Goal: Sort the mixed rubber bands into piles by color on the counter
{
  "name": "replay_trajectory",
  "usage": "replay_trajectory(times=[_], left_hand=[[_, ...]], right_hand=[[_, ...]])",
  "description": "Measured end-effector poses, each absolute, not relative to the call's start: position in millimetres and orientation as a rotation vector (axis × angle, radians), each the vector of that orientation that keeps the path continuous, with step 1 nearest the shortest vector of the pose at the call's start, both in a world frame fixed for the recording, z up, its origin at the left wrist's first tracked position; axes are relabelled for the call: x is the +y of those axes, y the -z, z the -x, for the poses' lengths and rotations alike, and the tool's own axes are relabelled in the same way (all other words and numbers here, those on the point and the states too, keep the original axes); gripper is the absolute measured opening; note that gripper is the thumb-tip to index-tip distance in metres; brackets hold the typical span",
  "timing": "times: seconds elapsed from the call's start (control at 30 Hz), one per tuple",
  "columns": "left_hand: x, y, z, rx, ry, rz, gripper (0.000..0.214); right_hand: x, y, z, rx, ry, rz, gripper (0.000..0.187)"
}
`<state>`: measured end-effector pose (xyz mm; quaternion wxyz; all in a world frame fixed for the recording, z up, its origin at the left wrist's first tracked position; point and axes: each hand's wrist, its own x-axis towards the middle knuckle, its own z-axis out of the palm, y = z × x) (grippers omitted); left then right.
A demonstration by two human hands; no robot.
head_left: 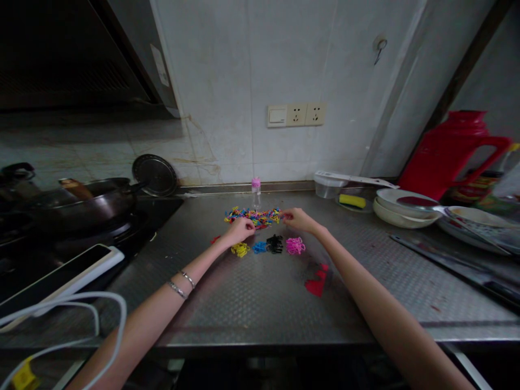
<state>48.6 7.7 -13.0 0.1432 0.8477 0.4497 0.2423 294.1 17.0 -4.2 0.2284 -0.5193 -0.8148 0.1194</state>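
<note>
A loose pile of mixed-colour small rubber bands (258,218) lies on the metal counter. At the pile's right end, my right hand (299,220) has its fingertips pinched together. My left hand (240,231) is closed at the pile's front left edge, thumb and fingers together; whatever either hand holds is too small to make out. Nearer me, the bands lie in single-colour heaps: yellow bands (240,249), blue bands (259,247), black bands (274,244) and pink bands (295,246). Some red bands (215,239) show partly behind my left wrist.
A small clear bottle with a pink cap (255,184) stands behind the pile. Red torn pieces (317,281) lie by my right forearm. Bowls (402,214), a long knife (455,268) and a red thermos (450,157) are right; a pan (97,203) and white cable (117,319) left.
</note>
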Motion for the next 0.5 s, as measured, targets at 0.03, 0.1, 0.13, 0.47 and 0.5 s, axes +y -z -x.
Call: replay_trajectory(times=[0.03, 0.1, 0.13, 0.47, 0.5], left_hand=[[4, 11, -53, 1.285, -0.709, -2.447, 0.017], [-5, 8, -62, 1.241, -0.72, -2.469, 0.017], [-9, 7, -67, 1.209, -0.716, -2.487, 0.017], [-16, 1, -72, 1.228, -0.776, -2.438, 0.033], [-11, 1, -68, 1.245, -0.8, -2.419, 0.031]], right_hand=[[16, 5, -293, -2.256, -0.276, 1.464, 0.032], [12, 6, -290, -2.289, -0.208, 1.516, 0.031], [10, 6, -287, -2.304, -0.189, 1.531, 0.031], [0, 5, -263, -2.444, -0.149, 1.393, 0.027], [-1, 6, -261, -2.454, -0.139, 1.37, 0.026]])
